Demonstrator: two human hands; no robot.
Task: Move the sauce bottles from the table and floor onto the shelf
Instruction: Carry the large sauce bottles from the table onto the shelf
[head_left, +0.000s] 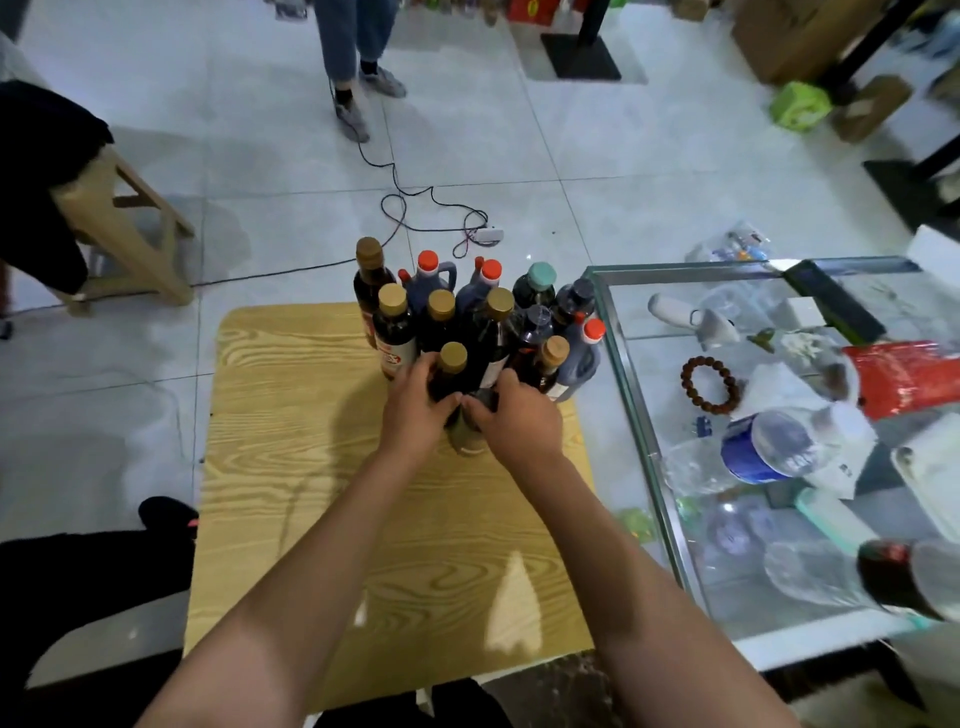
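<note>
**Two hands on the front bottles, shelf nowhere in sight yet**

So the wooden table (311, 493) has the whole cluster of sauce bottles (467, 322) bunched up at its far right corner, right against the glass counter (649, 415) that runs along the table's right edge. Some of the jugs at the back look like they might actually be standing on the floor past the far edge, hard to tell from here.

Left hand (415, 410) has its fingers curled round the gold-capped bottle (451, 371) nearest the middle of the table. Right hand (519, 421) is wrapped over a darker bottle (475, 426) just beside it, and its top is mostly hidden under the fingers.

If it were me: lift straight up, since the neighbours are touching and a sideways pull would probably knock them. Grip the bodies, not the caps.
</note>
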